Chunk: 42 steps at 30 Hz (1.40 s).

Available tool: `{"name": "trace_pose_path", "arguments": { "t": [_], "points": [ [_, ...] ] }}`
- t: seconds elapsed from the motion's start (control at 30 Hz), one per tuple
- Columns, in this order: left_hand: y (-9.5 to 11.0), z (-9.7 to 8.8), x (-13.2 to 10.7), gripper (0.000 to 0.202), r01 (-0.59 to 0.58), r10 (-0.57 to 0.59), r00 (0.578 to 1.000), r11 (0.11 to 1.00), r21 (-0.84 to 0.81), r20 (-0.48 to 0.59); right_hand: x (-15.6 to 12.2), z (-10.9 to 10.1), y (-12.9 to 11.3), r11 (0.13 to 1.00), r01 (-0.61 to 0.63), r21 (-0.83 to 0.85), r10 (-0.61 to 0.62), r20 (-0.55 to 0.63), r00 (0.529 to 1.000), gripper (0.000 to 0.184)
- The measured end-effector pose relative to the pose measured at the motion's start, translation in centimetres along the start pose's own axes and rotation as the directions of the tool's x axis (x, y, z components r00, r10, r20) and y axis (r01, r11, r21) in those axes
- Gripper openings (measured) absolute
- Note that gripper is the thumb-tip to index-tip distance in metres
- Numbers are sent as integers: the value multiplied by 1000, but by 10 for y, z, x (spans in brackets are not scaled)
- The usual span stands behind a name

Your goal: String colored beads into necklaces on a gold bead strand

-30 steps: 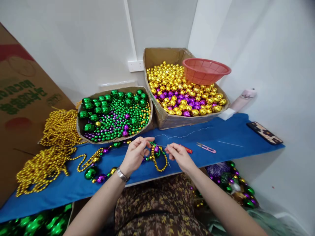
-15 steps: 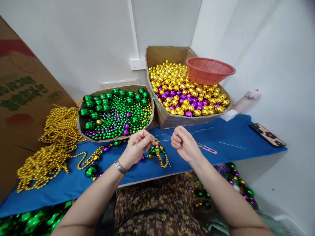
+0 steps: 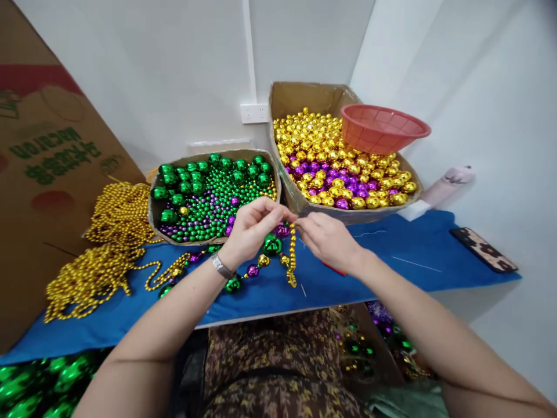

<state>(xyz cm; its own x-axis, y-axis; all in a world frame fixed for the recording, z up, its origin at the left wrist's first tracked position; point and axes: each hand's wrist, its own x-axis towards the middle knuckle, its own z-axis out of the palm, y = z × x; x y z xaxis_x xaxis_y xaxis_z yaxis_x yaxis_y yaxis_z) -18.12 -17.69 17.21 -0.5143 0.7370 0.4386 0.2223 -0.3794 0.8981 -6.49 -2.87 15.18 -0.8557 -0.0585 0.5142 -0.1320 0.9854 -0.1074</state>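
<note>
In the middle of the view, my left hand point(image 3: 252, 232), with a watch on its wrist, pinches the end of a bead garland point(image 3: 272, 245). Large green, purple and gold balls on it hang below the fingers, and a loop of small gold beads point(image 3: 292, 249) dangles beside them. My right hand point(image 3: 326, 237) is closed, its fingertips meeting those of the left at the top of the gold loop; what lies in its pinch is too small to make out. Part of a red object point(image 3: 334, 268) shows under my right hand.
A box of green and purple beads point(image 3: 153, 223) and a box of gold and purple balls point(image 3: 300, 203) stand behind, the latter holding a red basket point(image 3: 383, 130). Gold bead strands point(image 3: 93, 276) are heaped left. A phone point(image 3: 483, 249) lies right on the blue cloth point(image 3: 391, 281).
My hands were apart and have come together at the fingertips. The garland end is raised with them. The pink snips seen beside my right hand no longer show whole. The view has shifted slightly.
</note>
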Motion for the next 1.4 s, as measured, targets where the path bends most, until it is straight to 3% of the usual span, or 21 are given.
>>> {"name": "trace_pose_path", "arguments": {
  "t": [0.13,0.27,0.43,0.6,0.73,0.9,1.03,1.07,1.17,1.27,1.4],
  "points": [
    [26,-5,26,20,-94,96,995,992,83,-12,36,-22,11,951,171,-258,-188,-39,981,33],
    [58,-12,45,20,-122,128,991,983,138,-33,75,-50,18,888,297,-352,-338,-58,939,37],
    [90,-18,54,21,-180,182,983,973,146,-1,108,-82,10,914,341,-220,-356,-33,934,52],
    [100,-27,50,21,-262,253,963,958,117,88,116,-92,-3,969,234,84,-233,-23,972,52],
    [99,-30,40,20,-272,265,962,951,144,67,112,-87,-9,960,277,46,-278,20,960,49],
    [98,-30,29,18,-182,181,983,966,185,20,106,-82,-11,921,387,-53,-382,86,920,52],
    [89,-34,22,15,-278,269,960,945,171,74,97,-74,-8,881,450,-145,-437,115,892,54],
    [82,-35,18,15,-261,250,965,947,186,79,93,-68,-6,867,470,-168,-454,126,882,52],
    [58,-36,7,20,-48,35,998,967,249,58,74,-42,2,852,496,-170,-464,193,864,40],
    [38,-30,-2,22,15,-34,998,952,307,56,54,-24,9,906,415,-85,-394,187,900,33],
    [24,-13,-8,22,13,-41,997,925,381,65,29,-24,3,985,157,71,-167,168,971,30]
  ]
}}
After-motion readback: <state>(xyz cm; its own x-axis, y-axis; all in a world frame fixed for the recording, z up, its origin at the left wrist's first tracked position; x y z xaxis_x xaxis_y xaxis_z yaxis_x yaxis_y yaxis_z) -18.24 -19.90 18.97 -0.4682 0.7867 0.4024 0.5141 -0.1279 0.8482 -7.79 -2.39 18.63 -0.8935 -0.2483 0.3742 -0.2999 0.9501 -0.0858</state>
